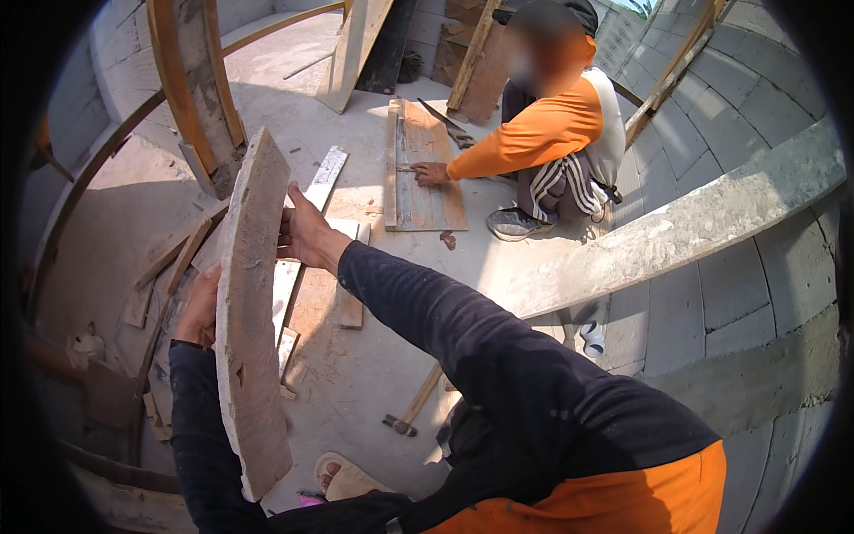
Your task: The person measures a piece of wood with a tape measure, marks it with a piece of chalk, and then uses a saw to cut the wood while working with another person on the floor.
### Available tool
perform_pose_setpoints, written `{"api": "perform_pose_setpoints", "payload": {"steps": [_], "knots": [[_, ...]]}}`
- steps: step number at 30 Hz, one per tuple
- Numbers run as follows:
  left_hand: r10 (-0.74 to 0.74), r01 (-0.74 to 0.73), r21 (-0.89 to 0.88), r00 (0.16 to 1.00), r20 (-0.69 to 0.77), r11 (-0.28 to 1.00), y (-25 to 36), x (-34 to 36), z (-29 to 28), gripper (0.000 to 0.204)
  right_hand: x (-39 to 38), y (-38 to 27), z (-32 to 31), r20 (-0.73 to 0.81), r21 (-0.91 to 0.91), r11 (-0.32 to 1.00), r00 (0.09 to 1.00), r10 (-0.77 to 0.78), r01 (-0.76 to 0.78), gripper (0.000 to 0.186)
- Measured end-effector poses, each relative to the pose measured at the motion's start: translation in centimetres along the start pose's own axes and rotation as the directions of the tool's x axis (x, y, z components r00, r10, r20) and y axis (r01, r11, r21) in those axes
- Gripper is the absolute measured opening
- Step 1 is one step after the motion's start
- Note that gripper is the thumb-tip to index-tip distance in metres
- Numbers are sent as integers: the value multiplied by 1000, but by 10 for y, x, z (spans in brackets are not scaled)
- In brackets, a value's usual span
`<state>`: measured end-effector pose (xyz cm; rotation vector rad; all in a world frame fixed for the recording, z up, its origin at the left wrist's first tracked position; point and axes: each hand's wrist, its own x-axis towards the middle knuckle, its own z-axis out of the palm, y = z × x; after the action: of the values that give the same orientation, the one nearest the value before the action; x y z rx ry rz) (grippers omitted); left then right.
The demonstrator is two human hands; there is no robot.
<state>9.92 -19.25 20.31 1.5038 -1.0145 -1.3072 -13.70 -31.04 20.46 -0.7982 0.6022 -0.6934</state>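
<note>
A wide, mortar-stained wooden board (253, 311) stands upright on edge in front of me, its near end tilted down toward my feet. My left hand (200, 307) grips its left side, the fingers partly hidden behind it. On the other side, my right hand (311, 233) is closed on the board near its far end, thumb up along the face. Below my right forearm a hammer (402, 425) with a wooden handle lies on the concrete floor. Several narrow planks (289, 267) lie just beyond the board.
A co-worker (543, 125) in orange squats ahead, one hand on a panel of joined boards (431, 169). Beside that panel lies a handsaw (447, 123). A long plank (685, 231) slants along the right block wall (712, 294). Scrap wood (165, 267) litters the left, near a post form (187, 98).
</note>
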Motion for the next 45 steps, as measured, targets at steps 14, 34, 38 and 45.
{"api": "perform_pose_setpoints", "payload": {"steps": [14, 34, 38, 45], "knots": [[42, -42, -3, 998, 56, 999, -2, 8, -5, 54, -5, -2, 1, 10, -17, 999, 1000, -28, 28, 120], [-7, 9, -28, 996, 87, 1000, 7, 3, 4, 54, -7, -3, -2, -32, -45, 998, 998, -45, 44, 117], [-25, 26, -9, 998, 55, 1000, 16, -6, 15, 55, -9, -4, -4, -33, -57, 998, 999, -41, 39, 113], [-26, 26, -6, 999, 41, 1000, 23, -10, 21, 54, -5, -3, -8, -37, -87, 995, 998, -46, 43, 113]]}}
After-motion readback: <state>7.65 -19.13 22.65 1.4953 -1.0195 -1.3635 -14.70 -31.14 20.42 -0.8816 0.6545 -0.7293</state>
